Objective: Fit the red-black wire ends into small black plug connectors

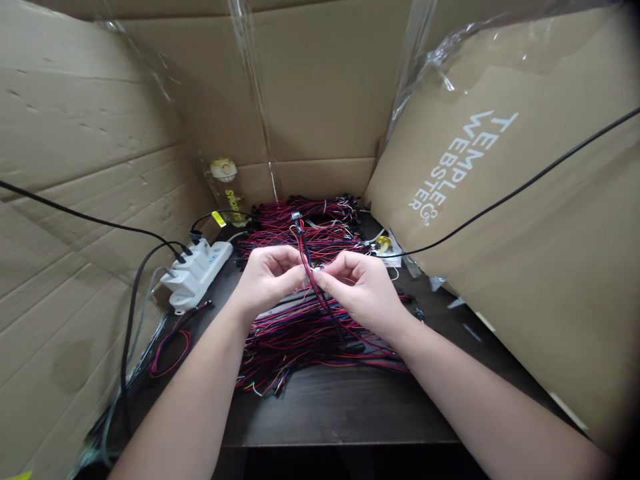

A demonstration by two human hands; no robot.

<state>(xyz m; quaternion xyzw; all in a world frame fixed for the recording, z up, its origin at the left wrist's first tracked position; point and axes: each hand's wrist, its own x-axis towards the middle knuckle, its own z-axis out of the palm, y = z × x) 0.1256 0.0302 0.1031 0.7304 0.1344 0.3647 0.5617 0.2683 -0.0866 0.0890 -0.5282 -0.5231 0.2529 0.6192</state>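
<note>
Between my two hands a wire harness [305,248] of red, black and blue wires stands roughly lengthwise, with a small pale connector [296,217] at its far end. My left hand [273,277] is closed, thumb and forefinger pinched at the harness. On the other side, my right hand [363,283] pinches a small white piece [315,269] against the same wires; whether it is a tie or a connector I cannot make out. Beneath and beyond my hands lie piles of red and black wires [300,333], partly hidden by my fingers and wrists.
A white power strip [200,277] with several plugs stands at left. One loose coil of wire [170,350] lies near it. Cardboard walls [310,87] surround the dark table [320,410]. A black cable [515,193] crosses the right side. A yellow tape roll [383,243] sits behind my right hand.
</note>
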